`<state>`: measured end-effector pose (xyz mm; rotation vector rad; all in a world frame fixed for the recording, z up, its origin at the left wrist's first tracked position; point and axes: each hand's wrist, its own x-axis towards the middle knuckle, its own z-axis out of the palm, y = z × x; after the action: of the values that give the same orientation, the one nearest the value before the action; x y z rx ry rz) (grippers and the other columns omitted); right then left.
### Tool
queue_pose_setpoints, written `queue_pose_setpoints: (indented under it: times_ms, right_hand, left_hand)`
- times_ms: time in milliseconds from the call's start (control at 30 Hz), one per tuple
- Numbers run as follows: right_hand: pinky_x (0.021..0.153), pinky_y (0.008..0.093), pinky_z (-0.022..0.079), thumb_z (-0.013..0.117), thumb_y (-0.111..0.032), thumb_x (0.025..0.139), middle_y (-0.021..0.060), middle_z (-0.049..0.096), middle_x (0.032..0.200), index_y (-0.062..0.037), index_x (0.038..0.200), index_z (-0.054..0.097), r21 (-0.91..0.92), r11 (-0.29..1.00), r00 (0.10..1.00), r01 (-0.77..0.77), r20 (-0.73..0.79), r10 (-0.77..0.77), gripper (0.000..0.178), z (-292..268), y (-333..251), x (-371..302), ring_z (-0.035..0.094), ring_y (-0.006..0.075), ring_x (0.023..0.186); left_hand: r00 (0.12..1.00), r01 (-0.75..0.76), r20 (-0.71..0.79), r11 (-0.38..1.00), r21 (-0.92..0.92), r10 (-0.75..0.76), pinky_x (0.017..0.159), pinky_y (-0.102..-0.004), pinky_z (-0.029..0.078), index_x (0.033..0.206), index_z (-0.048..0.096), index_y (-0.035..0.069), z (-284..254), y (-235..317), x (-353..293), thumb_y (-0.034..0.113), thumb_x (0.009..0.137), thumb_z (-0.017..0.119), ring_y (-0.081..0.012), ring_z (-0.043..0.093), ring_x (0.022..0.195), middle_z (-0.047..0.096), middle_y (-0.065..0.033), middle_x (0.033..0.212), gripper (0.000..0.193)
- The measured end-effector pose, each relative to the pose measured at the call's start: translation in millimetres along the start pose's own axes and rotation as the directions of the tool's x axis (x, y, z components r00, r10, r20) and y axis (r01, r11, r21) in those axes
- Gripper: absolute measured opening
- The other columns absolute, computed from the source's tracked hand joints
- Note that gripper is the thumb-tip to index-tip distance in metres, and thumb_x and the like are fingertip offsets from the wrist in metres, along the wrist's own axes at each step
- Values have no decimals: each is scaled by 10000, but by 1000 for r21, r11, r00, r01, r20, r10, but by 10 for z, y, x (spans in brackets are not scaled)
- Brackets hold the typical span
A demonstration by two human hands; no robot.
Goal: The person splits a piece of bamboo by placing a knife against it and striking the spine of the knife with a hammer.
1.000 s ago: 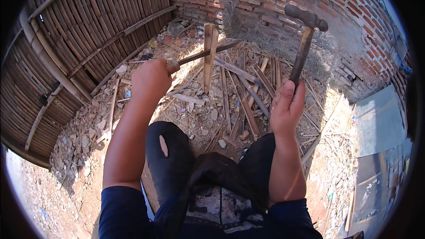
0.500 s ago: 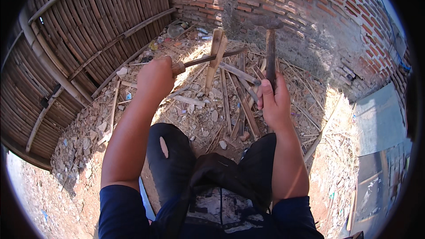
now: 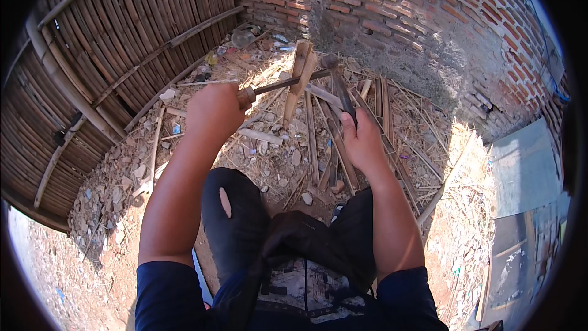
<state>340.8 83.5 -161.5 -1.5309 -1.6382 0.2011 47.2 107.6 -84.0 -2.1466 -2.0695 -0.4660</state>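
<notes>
My left hand [image 3: 214, 109] is wrapped round the wooden handle of a long-bladed machete [image 3: 275, 85]. Its blade runs to the right through the upper part of an upright split piece of wood [image 3: 296, 95], which leans apart into two strips. In my right hand [image 3: 365, 141] is a hammer [image 3: 345, 91], gripped by its dark handle. The hammer head is at the blade's far end, just right of the wood; whether they touch I cannot tell.
Loose wooden strips [image 3: 343, 153], stones and straw litter the ground ahead. A bamboo wall [image 3: 153, 24] stands at the left, a brick wall [image 3: 404, 6] at the back and right. A saw blade [image 3: 201, 277] lies beside my left leg. Grey sheets [image 3: 527, 165] lean at the right.
The hammer has swung down and left from its raised position to the machete's far end. My right hand moved left with it. The machete and the wood have hardly shifted.
</notes>
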Motion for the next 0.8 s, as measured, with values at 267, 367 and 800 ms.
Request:
queue_pose_setpoints:
  times_ms: [267,367,800]
  right_hand:
    - [588,392,477,487,-436,1083,101,592,677,-31,1036,568,418,904,993,-87,-37,113,416,-380,-396,-94,673,203,647]
    - [603,405,483,487,-436,1082,130,610,695,-19,1054,563,386,922,993,-16,-101,59,425,-389,-340,-145,670,263,651]
    - [603,354,443,482,-382,1097,97,575,722,-13,1078,579,403,910,993,-97,-17,114,382,-160,-319,-214,550,183,623]
  left_hand:
    - [994,54,99,999,2,-53,800,-498,566,983,721,78,-44,-24,-1,420,858,758,-381,713,923,730,-183,935,367]
    - [997,40,64,999,-2,-39,800,-494,571,984,716,65,43,-85,11,425,870,744,-376,718,914,730,-184,929,379]
    - [994,69,84,998,-3,-69,824,-502,570,1046,733,84,32,-127,-2,389,906,707,-379,717,930,735,-195,949,336]
